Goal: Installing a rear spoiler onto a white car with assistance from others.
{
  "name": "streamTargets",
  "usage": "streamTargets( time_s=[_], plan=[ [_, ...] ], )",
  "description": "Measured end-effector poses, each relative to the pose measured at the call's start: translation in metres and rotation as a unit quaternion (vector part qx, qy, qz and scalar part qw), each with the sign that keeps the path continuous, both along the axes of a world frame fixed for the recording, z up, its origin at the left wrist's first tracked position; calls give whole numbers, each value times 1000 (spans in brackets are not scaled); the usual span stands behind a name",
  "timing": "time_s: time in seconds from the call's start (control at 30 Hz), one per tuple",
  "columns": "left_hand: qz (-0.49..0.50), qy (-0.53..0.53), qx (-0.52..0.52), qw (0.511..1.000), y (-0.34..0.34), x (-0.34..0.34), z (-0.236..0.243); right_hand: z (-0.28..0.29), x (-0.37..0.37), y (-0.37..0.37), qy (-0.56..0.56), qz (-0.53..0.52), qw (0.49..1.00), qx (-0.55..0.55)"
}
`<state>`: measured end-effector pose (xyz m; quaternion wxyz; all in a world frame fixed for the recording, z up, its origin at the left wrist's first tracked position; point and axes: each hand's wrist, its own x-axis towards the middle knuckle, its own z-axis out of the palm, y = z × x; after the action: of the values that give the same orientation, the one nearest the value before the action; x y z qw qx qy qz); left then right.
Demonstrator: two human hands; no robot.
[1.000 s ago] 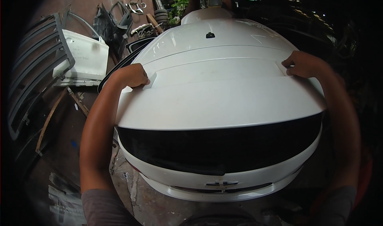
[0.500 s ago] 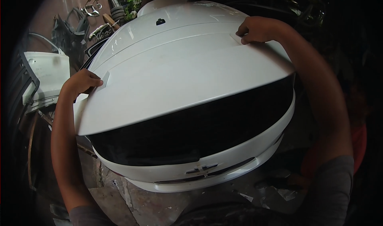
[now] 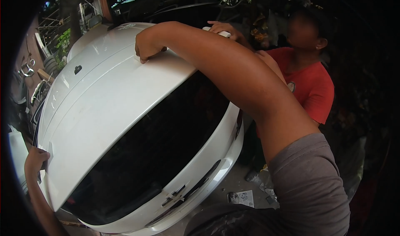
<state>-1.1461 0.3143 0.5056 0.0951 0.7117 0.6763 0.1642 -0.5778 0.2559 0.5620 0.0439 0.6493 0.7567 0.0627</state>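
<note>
The rear of a white car fills the middle, its broad white panel (image 3: 98,98) overhanging the dark rear window (image 3: 146,152). At the far left, my left hand (image 3: 36,157) is closed, thumb pressed on a thin, pale, flat piece (image 3: 50,149) by the panel's side edge. My right arm stretches across the right side. At its end my right hand (image 3: 149,43) is curled, fingertips down on the panel near its far right part; whatever is under them is hidden. Close beyond my right forearm, a co-worker's hand (image 3: 225,28) is at a small pale object (image 3: 217,32).
A co-worker in a red shirt (image 3: 310,84) stands close at the right of the car. A small black roof fitting (image 3: 78,70) rises from the roof. Printed paper (image 3: 245,198) lies on the floor behind the bumper. Car parts and tyres (image 3: 51,63) stand at the left.
My view has turned right, so the car appears further left and the co-worker has come into sight. Both my hands stay at the panel, one by each side.
</note>
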Motion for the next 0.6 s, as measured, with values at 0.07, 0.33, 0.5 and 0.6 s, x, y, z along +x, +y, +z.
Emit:
streamTargets(
  time_s=[0.07,0.33,0.5,0.6],
  plan=[
    [-1,-6,23,1000,1,-4,-3,0,0,0,13,4,1000,6],
    [1,-26,4,1000,-14,11,4,0,-1,9,-19,18,1000,0],
    [18,-41,19,999,-19,15,2,1,0,6,-12,20,1000,7],
    [20,-14,17,1000,-25,18,8,5,-6,-4,-17,24,1000,0]
  ],
)
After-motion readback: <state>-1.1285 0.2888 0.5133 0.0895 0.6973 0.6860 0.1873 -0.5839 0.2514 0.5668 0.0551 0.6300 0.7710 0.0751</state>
